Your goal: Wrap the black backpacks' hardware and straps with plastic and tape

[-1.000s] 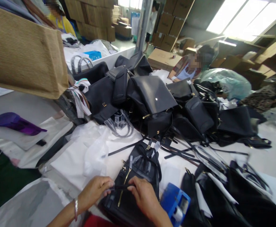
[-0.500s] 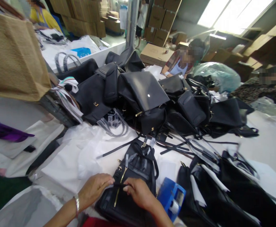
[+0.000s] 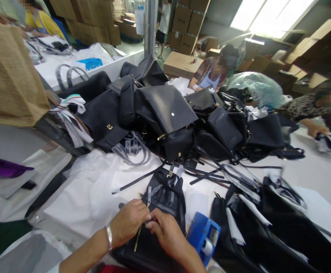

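Down at the near edge of the table (image 3: 319, 178), pinching the front of the black bag (image 3: 165, 195) by its gold zipper (image 3: 137, 239) with left hand (image 3: 130, 222) and right hand (image 3: 167, 233), fingers closed, blue tape dispenser (image 3: 203, 237) just beside, looks like mid-job with a heap of bags (image 3: 168, 113) waiting behind.

Daylight pours in from the blown-out skylight (image 3: 270, 17) top right; black bags (image 3: 165, 110) lose detail, edges bend and blur slightly.
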`<state>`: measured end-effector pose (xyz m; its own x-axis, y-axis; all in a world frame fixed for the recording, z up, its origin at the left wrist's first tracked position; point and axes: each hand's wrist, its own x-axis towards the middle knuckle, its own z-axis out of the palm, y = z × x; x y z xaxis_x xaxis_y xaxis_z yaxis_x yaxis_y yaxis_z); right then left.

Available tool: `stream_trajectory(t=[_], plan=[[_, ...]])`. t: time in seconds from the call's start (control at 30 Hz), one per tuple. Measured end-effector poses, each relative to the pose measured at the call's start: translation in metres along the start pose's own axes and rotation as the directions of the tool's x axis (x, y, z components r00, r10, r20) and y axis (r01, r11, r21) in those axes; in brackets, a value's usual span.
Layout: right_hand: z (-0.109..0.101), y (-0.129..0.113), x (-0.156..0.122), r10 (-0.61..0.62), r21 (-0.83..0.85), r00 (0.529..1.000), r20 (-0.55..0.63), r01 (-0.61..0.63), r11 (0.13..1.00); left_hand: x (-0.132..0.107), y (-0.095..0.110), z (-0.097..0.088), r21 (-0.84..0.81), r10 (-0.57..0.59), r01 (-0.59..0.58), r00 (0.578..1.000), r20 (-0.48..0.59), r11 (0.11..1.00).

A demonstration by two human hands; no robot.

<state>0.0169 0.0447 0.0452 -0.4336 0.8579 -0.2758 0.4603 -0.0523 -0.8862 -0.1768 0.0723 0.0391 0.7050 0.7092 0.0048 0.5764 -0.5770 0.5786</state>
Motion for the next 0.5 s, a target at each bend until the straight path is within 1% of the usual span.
stream_trajectory(t=[0.07, 0.13, 0.2, 0.27, 0.33, 0.43, 0.5], plan=[[0.005, 0.005, 0.0, 0.02, 0.081, 0.998, -0.061, -0.015, 0.997, 0.009, 0.0, 0.003, -0.003, -0.065, 0.065, 0.998, 0.002, 0.998], [0.009, 0.011, 0.002, 0.032, 0.172, 0.994, -0.105, -0.014, 0.985, 0.015, -0.001, 0.008, -0.039, -0.114, 0.115, 0.993, 0.024, 0.993], [0.013, 0.017, 0.006, 0.033, 0.251, 0.994, -0.102, -0.006, 0.968, 0.02, -0.003, 0.014, -0.091, -0.153, 0.16, 0.985, 0.079, 0.983], [0.017, 0.023, 0.012, 0.013, 0.282, 0.997, -0.074, 0.009, 0.959, 0.026, -0.003, 0.02, -0.12, -0.212, 0.229, 0.967, 0.14, 0.966], [0.02, 0.027, 0.021, -0.009, 0.253, 0.998, -0.063, 0.024, 0.967, 0.032, -0.004, 0.023, -0.123, -0.279, 0.301, 0.945, 0.169, 0.946], [0.02, 0.032, 0.033, -0.016, 0.146, 0.994, -0.107, 0.031, 0.989, 0.037, -0.013, 0.021, -0.14, -0.346, 0.365, 0.927, 0.142, 0.921], [0.017, 0.036, 0.041, -0.018, 0.058, 0.991, -0.131, 0.026, 0.998, 0.035, -0.024, 0.013, -0.262, -0.381, 0.388, 0.921, 0.08, 0.883]])
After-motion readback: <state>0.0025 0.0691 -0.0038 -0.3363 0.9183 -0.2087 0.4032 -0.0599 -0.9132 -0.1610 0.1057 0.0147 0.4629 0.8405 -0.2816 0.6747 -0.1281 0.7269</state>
